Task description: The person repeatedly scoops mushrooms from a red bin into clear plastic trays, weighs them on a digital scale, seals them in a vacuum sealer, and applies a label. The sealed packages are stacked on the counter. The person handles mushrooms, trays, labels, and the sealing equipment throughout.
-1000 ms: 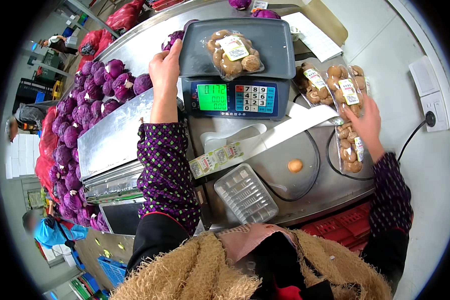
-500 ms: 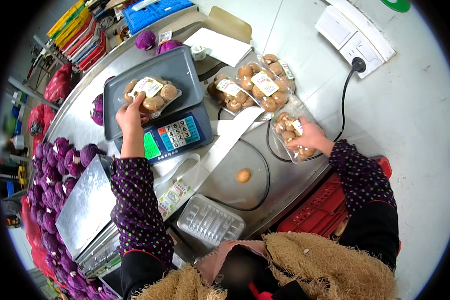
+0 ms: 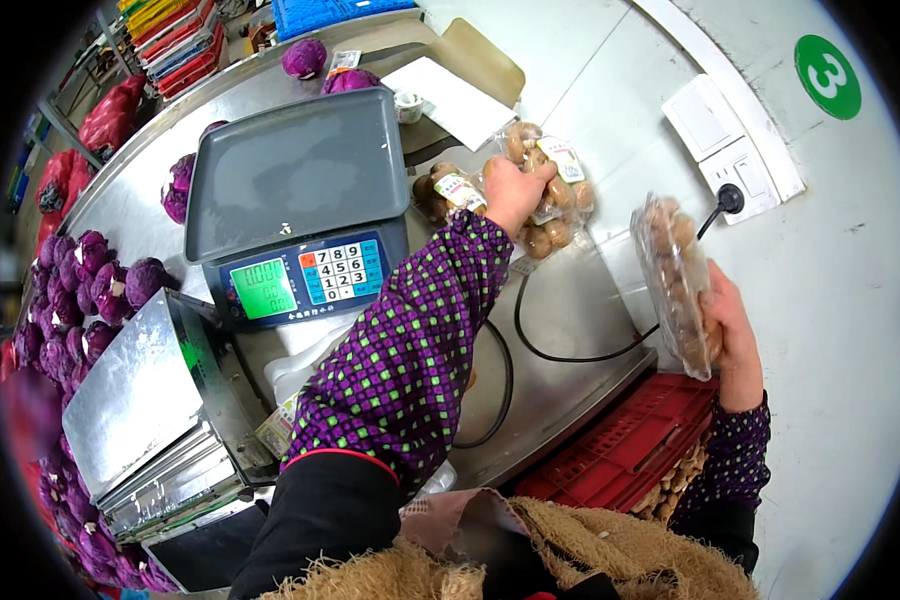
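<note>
My right hand [image 3: 732, 335] grips a film-wrapped tray of brown mushrooms [image 3: 675, 285], raised and tilted on edge at the right, beyond the table's edge. My left hand [image 3: 517, 192] reaches across to the packs at the back, its fingers bent over a mushroom pack with a white-and-green label [image 3: 560, 160]; its fingertips are partly hidden. Beside it, partly behind the hand, lies another labelled mushroom pack [image 3: 457, 190]. To the left, the grey pan [image 3: 295, 165] of a digital scale [image 3: 310, 275] has no pack on it. My left sleeve covers the table's middle.
A metal wrapping machine [image 3: 150, 410] stands at the left beside heaped purple cabbages [image 3: 80, 290]. A black cable [image 3: 580, 357] loops over the steel table [image 3: 570, 310] to a wall socket [image 3: 735, 190]. A red crate [image 3: 610, 445] and loose mushrooms [image 3: 675, 485] sit at the near right.
The pack has left the scale's pan, and my left hand has moved right to the packs at the back. My right hand has lifted its mushroom tray off the table and tilted it.
</note>
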The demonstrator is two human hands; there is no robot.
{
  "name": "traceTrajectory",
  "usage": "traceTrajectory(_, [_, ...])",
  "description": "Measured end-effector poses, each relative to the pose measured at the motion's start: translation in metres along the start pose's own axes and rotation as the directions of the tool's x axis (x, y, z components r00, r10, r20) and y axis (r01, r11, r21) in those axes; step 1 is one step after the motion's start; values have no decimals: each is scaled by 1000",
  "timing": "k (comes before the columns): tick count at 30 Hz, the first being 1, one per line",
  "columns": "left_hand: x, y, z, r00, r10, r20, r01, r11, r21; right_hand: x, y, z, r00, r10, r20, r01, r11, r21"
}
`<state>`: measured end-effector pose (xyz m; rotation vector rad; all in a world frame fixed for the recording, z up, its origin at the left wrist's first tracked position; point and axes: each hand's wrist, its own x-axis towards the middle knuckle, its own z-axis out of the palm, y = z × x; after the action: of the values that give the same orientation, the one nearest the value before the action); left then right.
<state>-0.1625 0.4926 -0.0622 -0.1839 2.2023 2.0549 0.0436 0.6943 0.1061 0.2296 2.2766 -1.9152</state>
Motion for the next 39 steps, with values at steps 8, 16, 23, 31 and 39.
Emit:
traceTrajectory(8, [-223,-46,-108,950,66,304,-79,996,30,125,-45,181,914,-272,301,351,902,-252])
traceTrajectory(16, [-330,-70,-211,957,-55,284,-12,974,227,228,-24,341,865,-380,327,480,439,-760])
traceTrajectory(23, [-314,-70,-208,963,-19,267,-23,988,154,238,-12,348,876,-368,311,463,463,-756])
traceTrajectory(31, [-308,-73,-195,937,15,350,-74,985,156,253,11,337,868,-345,356,479,400,-781])
traceTrajectory(39, [-302,-72,-195,932,-9,364,-74,974,214,251,8,290,860,-432,271,496,580,-647])
